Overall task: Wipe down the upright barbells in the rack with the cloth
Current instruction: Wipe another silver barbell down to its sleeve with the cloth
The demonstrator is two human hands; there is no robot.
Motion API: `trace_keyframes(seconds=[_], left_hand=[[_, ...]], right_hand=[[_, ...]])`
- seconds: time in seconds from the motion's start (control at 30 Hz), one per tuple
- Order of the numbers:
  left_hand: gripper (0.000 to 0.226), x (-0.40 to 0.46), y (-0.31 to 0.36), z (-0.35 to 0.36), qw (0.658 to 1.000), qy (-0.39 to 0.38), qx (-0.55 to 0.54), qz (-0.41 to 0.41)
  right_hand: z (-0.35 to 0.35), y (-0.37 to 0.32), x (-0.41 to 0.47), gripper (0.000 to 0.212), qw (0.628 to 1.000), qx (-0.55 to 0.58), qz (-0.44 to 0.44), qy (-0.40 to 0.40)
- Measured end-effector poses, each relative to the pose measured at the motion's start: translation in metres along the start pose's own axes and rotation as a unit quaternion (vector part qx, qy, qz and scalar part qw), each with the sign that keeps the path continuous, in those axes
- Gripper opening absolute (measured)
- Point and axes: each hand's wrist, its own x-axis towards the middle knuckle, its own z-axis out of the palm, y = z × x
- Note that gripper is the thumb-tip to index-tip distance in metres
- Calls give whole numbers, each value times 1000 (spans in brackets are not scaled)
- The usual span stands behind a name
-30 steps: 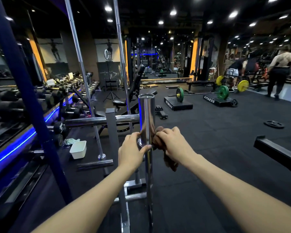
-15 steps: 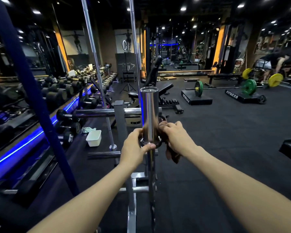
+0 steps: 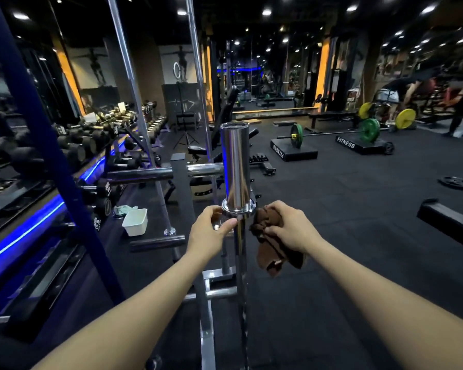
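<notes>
Nearest you, your 2 forearms reach forward to the upright barbell (image 3: pixel 235 166), which stands in the steel rack (image 3: pixel 206 311) straight ahead, its thin shaft running down between your arms. Your left hand (image 3: pixel 210 231) curls its fingers round the shaft just under the sleeve collar, thumb pressed against the collar's left edge, so it steadies the bar. Your right hand (image 3: pixel 289 228) sits just right of the collar, fingers bunched round the brown cloth (image 3: pixel 271 249); the cloth's upper fold looks close to the collar, though you cannot tell if it touches, and its loose tail hangs below your palm. Expect the bar to be heavy, rigid and slick on the polished chrome sleeve, so keep your hold on the narrower shaft, where the grip is likely surer, and let the rack bear the weight. The cloth is soft and limp; wad it into your palm and wrap it round the metal to wipe. Left of the bar, a white tub (image 3: pixel 135 221) sits on the floor by the dumbbell rack (image 3: pixel 72 145). Farther off, 2 more upright bars (image 3: pixel 134 84) rise on the left, and a loaded barbell with green plates (image 3: pixel 332 132) rests on blocks to the far right.
</notes>
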Motion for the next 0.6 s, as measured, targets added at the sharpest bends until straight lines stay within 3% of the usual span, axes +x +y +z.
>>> trace_keyframes(seconds=[0.3, 0.6], left_hand=[[30, -2, -27, 1, 997, -35, 9, 63], [21, 7, -69, 33, 986, -14, -40, 164]], right_hand=[[47, -5, -15, 31, 991, 60, 17, 117], [81, 16, -6, 21, 952, 156, -133, 227]])
